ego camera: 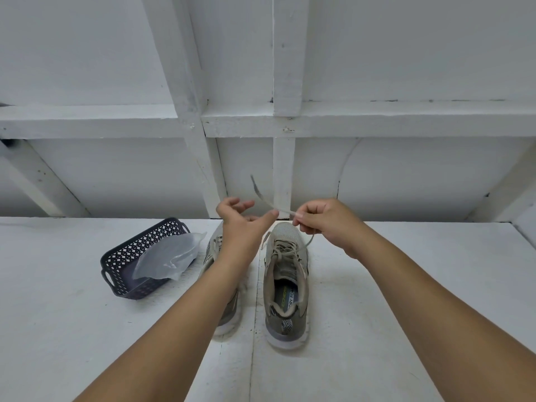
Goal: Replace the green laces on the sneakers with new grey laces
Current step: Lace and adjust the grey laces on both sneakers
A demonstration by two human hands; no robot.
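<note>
Early stage | right hand [324, 224] pinched lace [265, 200] of right sneaker [285, 282], mid-shelf, still laced | left hand [242, 224] open, empty | left sneaker [216, 248] untouched | basket [127, 256] toward left edge

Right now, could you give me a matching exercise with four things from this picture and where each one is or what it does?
Things:
1. right hand
2. plastic bag
3. left sneaker
4. basket

States:
A. partly hidden behind the left forearm
B. lies in the basket
C. pinches a lace
D. stands left of both sneakers

Pairs: 1-C, 2-B, 3-A, 4-D
</note>
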